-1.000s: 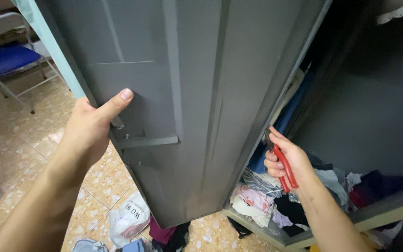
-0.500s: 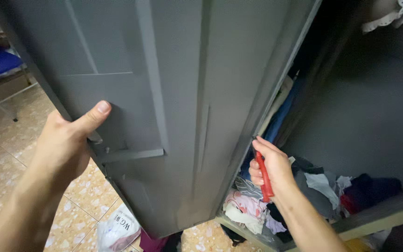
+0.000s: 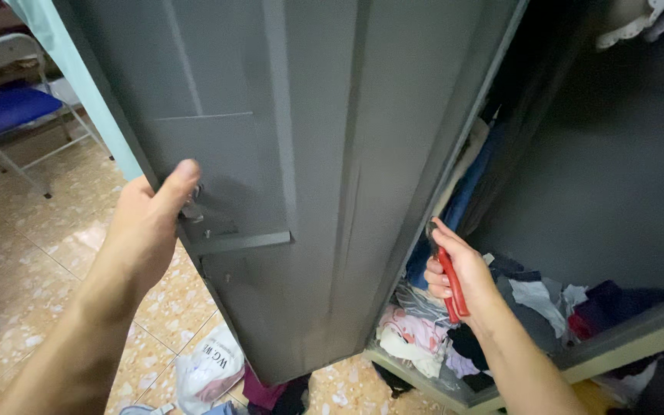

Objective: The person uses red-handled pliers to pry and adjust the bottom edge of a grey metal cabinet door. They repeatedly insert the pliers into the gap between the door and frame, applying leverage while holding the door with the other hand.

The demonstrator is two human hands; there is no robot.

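Nearest me, on the left, my left hand (image 3: 147,230) clamps the free edge of the grey metal cabinet door (image 3: 309,169), thumb pressed flat on its inner face just above the small latch plate (image 3: 209,227), the fingers wrapped out of sight round the far side of the edge. To the right, at the same depth, my right hand (image 3: 459,284) is closed in a firm grip round the red handles of a pair of pliers (image 3: 447,277), their dark nose pointing up and lying close to the hinged side of the door. Below the door a white plastic bag (image 3: 209,365) lies on the tiled floor (image 3: 32,253). Just beyond my right hand, crumpled clothes (image 3: 532,307) are heaped on the cabinet's shelf (image 3: 632,342). Farther off on the left stands a folding chair (image 3: 9,107) with a blue seat.
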